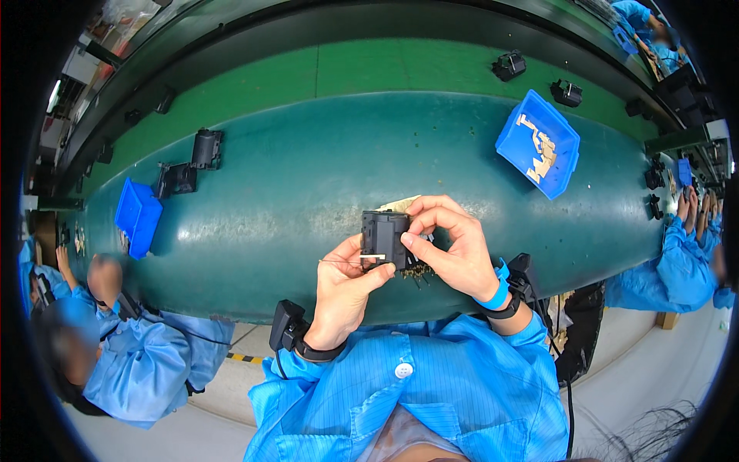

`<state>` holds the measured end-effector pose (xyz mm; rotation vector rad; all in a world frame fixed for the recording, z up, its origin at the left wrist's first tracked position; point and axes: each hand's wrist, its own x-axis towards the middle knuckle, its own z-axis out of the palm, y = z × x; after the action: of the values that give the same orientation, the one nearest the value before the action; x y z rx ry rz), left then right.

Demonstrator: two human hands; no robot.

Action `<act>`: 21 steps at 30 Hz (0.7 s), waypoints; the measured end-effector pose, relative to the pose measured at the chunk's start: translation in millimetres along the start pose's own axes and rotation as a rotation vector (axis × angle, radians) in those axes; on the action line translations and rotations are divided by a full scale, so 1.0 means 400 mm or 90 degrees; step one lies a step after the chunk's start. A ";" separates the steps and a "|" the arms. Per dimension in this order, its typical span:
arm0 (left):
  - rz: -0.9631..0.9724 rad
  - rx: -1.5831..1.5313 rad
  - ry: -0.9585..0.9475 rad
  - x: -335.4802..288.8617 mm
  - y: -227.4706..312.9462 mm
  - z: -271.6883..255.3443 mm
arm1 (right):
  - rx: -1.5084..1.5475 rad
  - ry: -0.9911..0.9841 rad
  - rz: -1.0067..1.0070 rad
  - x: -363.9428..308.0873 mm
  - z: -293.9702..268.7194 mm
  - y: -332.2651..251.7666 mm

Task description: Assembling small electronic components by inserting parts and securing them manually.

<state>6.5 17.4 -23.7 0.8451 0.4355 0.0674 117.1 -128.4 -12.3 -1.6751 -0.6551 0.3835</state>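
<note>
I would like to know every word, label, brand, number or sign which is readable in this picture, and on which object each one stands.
None can be read.
Black part in the left hand and right hand: no legible marking.
Left blue bin and right blue bin: no legible lettering.
Yellow-black floor stripes: no readable words.
Background: too small or blurred to read.

I see the left hand (342, 299) gripping a black part (385, 237) low down while the right hand (456, 242) pinches its right side, above the green table (308, 162). Rightward, a blue bin (569, 154) holds cream pieces (543, 151); leftward, black units (206, 148) lie near a second bin (143, 219).
</note>
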 end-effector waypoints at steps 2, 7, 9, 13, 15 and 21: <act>0.003 -0.001 -0.003 0.002 -0.005 -0.002 | 0.005 -0.009 0.005 -0.001 -0.002 0.001; 0.009 -0.005 -0.005 0.001 -0.005 0.003 | 0.012 -0.006 0.023 -0.001 -0.003 -0.003; 0.004 -0.006 -0.007 0.002 -0.008 0.003 | 0.002 -0.016 0.001 -0.002 -0.011 0.007; -0.002 -0.011 -0.014 0.003 -0.013 0.003 | 0.168 0.039 0.055 -0.004 0.002 0.022; -0.028 -0.026 -0.019 -0.001 -0.011 0.005 | 0.180 0.045 0.034 -0.003 0.005 0.047; -0.075 -0.034 -0.038 -0.001 -0.006 -0.003 | 0.035 -0.096 0.019 -0.010 -0.015 0.000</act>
<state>5.5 16.5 -26.0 0.7650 0.4241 -0.0550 117.7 -135.6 -11.6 -1.6150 -0.7249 0.5491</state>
